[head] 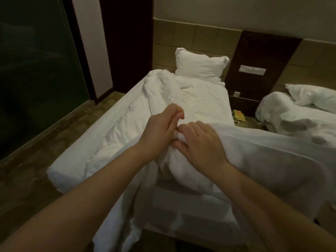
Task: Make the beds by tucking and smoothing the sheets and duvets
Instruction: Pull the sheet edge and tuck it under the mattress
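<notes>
— Where's the duvet [183,99] lying?

— Heaped down the bed [72,160], its long way running from the foot straight up to the pillow [200,66]; the near corner is raised at the foot end, with a fold spilling off to the right.

— And the hands?

— The right hand [201,140] has that bunched corner pinched between curled fingers and thumb; the left hand [161,128] is right against it, fingers bent; whether it holds cloth I can't tell.

— So what next?

— Probably the left finds the far corner; then both pull back towards the foot, along the length.
</notes>
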`<state>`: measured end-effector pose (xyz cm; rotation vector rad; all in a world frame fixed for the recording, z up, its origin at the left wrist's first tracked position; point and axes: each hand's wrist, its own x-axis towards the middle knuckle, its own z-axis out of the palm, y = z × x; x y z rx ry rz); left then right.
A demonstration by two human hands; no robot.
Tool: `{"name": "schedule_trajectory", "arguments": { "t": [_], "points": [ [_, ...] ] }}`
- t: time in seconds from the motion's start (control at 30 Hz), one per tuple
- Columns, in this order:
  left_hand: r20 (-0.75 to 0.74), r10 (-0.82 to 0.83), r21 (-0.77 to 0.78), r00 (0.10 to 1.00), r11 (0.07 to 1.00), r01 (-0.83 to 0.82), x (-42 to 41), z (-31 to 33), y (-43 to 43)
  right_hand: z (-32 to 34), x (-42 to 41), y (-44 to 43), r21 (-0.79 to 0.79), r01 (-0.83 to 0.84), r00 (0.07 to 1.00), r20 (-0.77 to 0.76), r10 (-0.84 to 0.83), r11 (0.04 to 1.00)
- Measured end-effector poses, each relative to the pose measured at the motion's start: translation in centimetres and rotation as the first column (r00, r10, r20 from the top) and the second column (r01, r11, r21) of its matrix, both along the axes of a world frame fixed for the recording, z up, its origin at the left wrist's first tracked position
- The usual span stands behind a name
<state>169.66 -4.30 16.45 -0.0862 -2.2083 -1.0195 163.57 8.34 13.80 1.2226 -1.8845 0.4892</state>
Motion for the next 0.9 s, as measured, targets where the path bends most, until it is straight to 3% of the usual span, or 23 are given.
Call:
{"name": "schedule_trajectory", "arguments": {
  "t": [0.17, 0.33, 0.43, 0.57, 0.73, 0.9],
  "points": [
    [0.017, -0.064, 0.056, 0.998, 0.996, 0.063, 1.0, -1.8, 0.1, 0.2, 0.8, 0.3, 0.139, -0.011, 0.998, 0.063, 0.003, 0.990],
    [-0.077, 0.124, 0.006, 0.989, 0.992, -0.124, 4.0, -5.0, -1.0, 0.9, 1.7, -0.2, 0.232, -0.033, 0.977, 0.211, -0.017, 0.972],
    [-0.080, 0.157, -0.018, 0.984, 0.987, -0.159, 5.9, -6.7, -1.8, 1.9, 2.1, -1.2, 0.284, -0.055, 0.962, 0.273, -0.025, 0.957],
    [-0.067, 0.161, -0.036, 0.985, 0.986, -0.164, 8.2, -8.4, -1.8, 3.4, 2.8, -1.6, 0.475, -0.201, 0.945, 0.325, 0.042, 0.857],
    [-0.048, 0.196, -0.012, 0.979, 0.980, -0.196, 11.1, -10.2, -1.1, 3.9, 4.1, -2.0, 0.589, -0.322, 0.901, 0.430, 0.050, 0.741],
    [0.118, 0.395, -0.003, 0.911, 0.918, -0.398, 12.9, -11.2, 0.7, 3.4, 5.2, -2.4, 0.651, -0.333, 0.905, 0.424, 0.038, 0.682]
  ]
}}
